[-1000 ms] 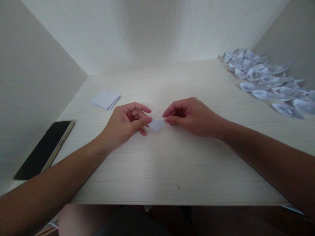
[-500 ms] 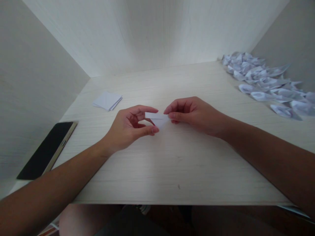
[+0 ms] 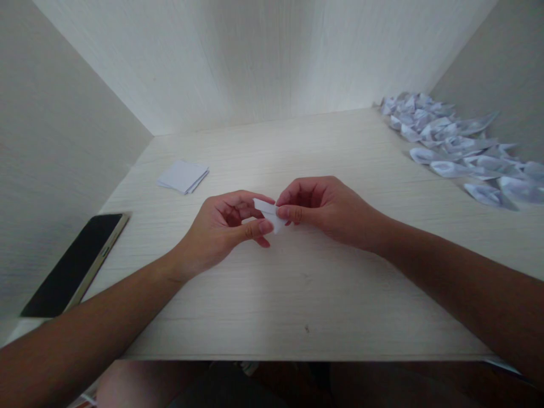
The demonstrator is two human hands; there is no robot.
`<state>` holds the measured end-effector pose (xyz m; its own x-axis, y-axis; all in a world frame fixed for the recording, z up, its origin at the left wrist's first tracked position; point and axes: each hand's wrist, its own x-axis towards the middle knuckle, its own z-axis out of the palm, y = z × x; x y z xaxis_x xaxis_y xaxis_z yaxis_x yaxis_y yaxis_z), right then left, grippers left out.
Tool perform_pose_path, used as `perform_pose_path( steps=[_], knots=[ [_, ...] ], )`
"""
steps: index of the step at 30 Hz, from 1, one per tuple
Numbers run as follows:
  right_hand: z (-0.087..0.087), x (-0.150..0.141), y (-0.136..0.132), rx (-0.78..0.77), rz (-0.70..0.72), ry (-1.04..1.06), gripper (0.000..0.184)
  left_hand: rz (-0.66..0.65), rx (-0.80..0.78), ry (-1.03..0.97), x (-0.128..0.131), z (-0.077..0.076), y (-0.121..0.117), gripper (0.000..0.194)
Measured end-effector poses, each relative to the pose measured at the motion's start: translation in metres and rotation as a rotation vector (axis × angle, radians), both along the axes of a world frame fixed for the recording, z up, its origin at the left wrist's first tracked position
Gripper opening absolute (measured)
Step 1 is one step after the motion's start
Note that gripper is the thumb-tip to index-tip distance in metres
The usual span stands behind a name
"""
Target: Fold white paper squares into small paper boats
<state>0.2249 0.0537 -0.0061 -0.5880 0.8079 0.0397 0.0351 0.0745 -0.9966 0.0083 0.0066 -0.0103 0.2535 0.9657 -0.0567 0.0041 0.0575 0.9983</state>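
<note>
A small folded piece of white paper (image 3: 266,208) is held between my two hands, just above the middle of the table. My left hand (image 3: 229,224) has its thumb on the paper's lower left part and its index finger along the upper edge. My right hand (image 3: 325,209) pinches the right end between thumb and fingertips. A folded strip shows along the top of the paper, and its lower part narrows downward. Fingertips hide both ends.
A small stack of white paper squares (image 3: 182,176) lies at the back left. A black phone-like device with a gold edge (image 3: 74,266) rests near my left forearm. Many folded white paper pieces (image 3: 450,139) are heaped at the back right. White walls enclose the table (image 3: 297,300).
The paper, first a flat triangle held at both ends, now shows a folded strip on top and is tilted down to the right. My left thumb and fingers have shifted right along it.
</note>
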Motion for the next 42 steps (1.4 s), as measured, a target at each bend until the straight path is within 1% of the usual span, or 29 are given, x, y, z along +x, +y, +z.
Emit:
perform_pose_path(
  steps=[2,5,6,9,11,13,17,20,24,30,35,39,42],
  knots=[
    [0.0,-0.003,-0.004,0.083,-0.053,-0.003,0.014,0.032,0.003,0.0,0.001,0.0,-0.001,0.03],
    [0.001,-0.006,-0.01,0.255,-0.133,-0.061,0.009,0.077,0.031,-0.027,0.004,0.0,-0.001,0.024],
    [0.002,-0.006,-0.012,0.306,-0.144,-0.079,0.01,0.097,0.044,-0.04,0.004,0.0,-0.001,0.023],
    [0.002,-0.007,-0.015,0.403,-0.131,-0.105,0.018,0.195,0.066,-0.069,0.007,-0.001,-0.001,0.022],
    [0.002,-0.008,-0.018,0.437,-0.114,-0.129,0.023,0.254,0.061,-0.06,0.009,-0.001,-0.001,0.023],
    [0.003,-0.01,-0.021,0.462,-0.11,-0.157,0.024,0.285,0.066,-0.04,0.011,-0.001,-0.002,0.023],
    [0.005,-0.013,-0.027,0.497,-0.162,-0.216,0.017,0.298,0.101,-0.009,0.013,-0.001,-0.005,0.02],
    [0.005,-0.014,-0.028,0.475,-0.212,-0.236,0.019,0.312,0.139,0.028,0.015,-0.001,-0.006,0.018],
    [0.0,-0.015,-0.025,0.407,-0.245,-0.171,0.02,0.313,0.182,0.031,0.016,-0.003,-0.005,0.017],
    [-0.002,-0.018,-0.027,0.435,-0.318,-0.203,0.021,0.321,0.229,0.028,0.014,-0.006,-0.004,0.014],
    [-0.001,-0.019,-0.027,0.44,-0.319,-0.217,0.021,0.313,0.219,0.071,0.014,-0.004,-0.005,0.013],
    [-0.002,-0.018,-0.026,0.457,-0.319,-0.249,0.024,0.296,0.2,0.121,0.013,-0.002,-0.004,0.013],
    [-0.004,-0.018,-0.025,0.455,-0.29,-0.243,0.028,0.276,0.176,0.126,0.012,-0.002,-0.003,0.016]
  ],
)
